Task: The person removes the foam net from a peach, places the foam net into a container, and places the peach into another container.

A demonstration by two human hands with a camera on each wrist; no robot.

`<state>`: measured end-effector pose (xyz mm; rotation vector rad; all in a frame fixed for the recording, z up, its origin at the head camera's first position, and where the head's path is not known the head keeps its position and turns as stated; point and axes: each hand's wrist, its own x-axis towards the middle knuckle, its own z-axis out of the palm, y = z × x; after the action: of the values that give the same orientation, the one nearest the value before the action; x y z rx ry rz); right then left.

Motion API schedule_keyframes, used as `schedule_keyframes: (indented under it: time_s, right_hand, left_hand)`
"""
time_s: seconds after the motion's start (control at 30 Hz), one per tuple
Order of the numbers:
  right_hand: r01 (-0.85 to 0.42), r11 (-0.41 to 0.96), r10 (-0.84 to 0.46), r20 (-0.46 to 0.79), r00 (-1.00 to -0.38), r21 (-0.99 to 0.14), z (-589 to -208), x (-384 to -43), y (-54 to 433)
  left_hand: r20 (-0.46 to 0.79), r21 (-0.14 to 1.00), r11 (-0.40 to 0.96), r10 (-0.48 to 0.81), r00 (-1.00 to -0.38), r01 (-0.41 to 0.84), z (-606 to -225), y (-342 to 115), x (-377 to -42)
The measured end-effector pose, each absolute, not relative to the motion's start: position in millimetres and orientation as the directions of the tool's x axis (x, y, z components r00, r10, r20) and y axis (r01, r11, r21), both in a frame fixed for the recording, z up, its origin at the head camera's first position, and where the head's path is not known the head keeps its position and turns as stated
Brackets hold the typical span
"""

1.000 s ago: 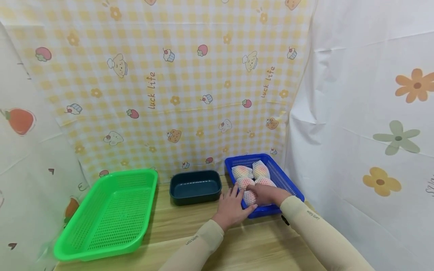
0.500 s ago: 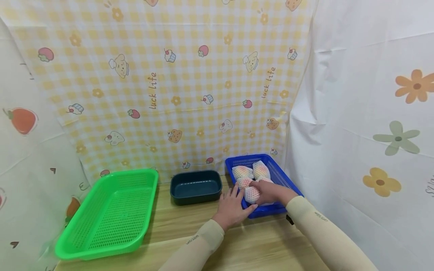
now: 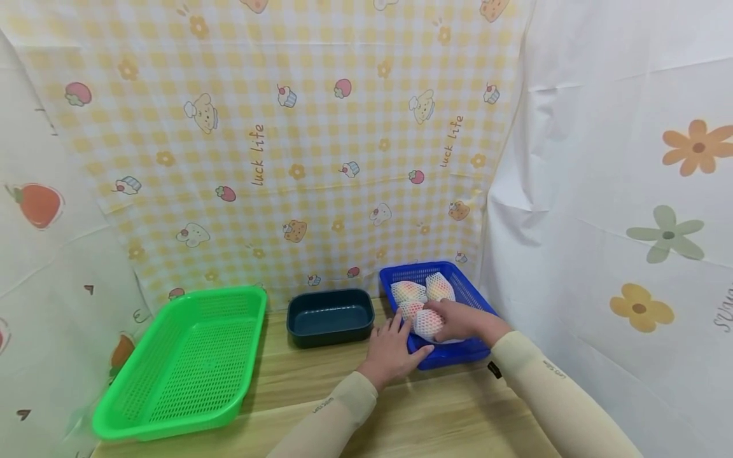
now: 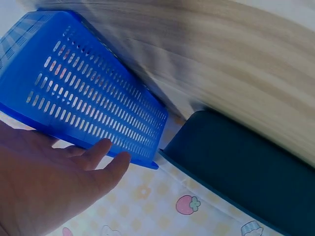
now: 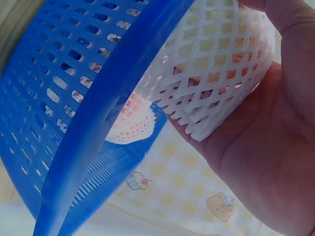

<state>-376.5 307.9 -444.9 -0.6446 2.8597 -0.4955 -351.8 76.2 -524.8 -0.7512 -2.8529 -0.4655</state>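
Note:
In the head view, my right hand (image 3: 460,320) grips a round fruit (image 3: 427,325) in a white foam net, over the near part of the blue basket (image 3: 449,357). Yellow and red skin shows through the net (image 5: 216,59) in the right wrist view, with the palm and thumb around it. Several more netted fruits (image 3: 409,291) lie in the basket behind it. My left hand (image 3: 392,350) rests at the basket's left rim, its fingers extended. In the left wrist view those fingers (image 4: 101,152) lie along the slotted side wall (image 4: 93,93).
A dark green rectangular tub (image 3: 330,337) stands left of the blue basket. Further left is a big bright green basket (image 3: 237,407). All stand on a wood-grain table (image 3: 303,381), with a checked cloth (image 3: 321,127) behind and a white cloth (image 3: 578,254) on the right.
My right hand has drawn slightly right and up with the netted fruit, which shows more fully now. My left hand has stayed at the basket's rim.

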Motion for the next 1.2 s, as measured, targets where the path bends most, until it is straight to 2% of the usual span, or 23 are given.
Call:
schedule_keyframes:
  time_s: [0.27,0.53,0.97,1.2]
  right_hand:
    - [-0.429,0.822,-0.481,-0.056,-0.875,-0.374,-441.9,-377.5,305.0]
    - [-0.478,0.774,-0.527,-0.004,-0.850,-0.414,-430.9,-375.7,293.1]
    - [-0.558,0.719,-0.581,0.084,-0.810,-0.413,-424.7,-366.5,252.0]
    - [-0.584,0.691,-0.619,0.068,-0.782,-0.426,-426.7,-361.6,223.6]
  left_hand:
    - [0.281,0.324,0.788,0.448,-0.848,0.524,-525.0,62.1,-357.0]
    - [0.335,0.306,0.792,0.429,-0.839,0.528,-513.0,26.7,-359.8]
    - [0.385,0.322,0.822,0.340,-0.858,0.470,-503.4,-35.6,-337.1]
    - [0.425,0.313,0.844,0.286,-0.859,0.436,-500.5,-68.8,-325.6]
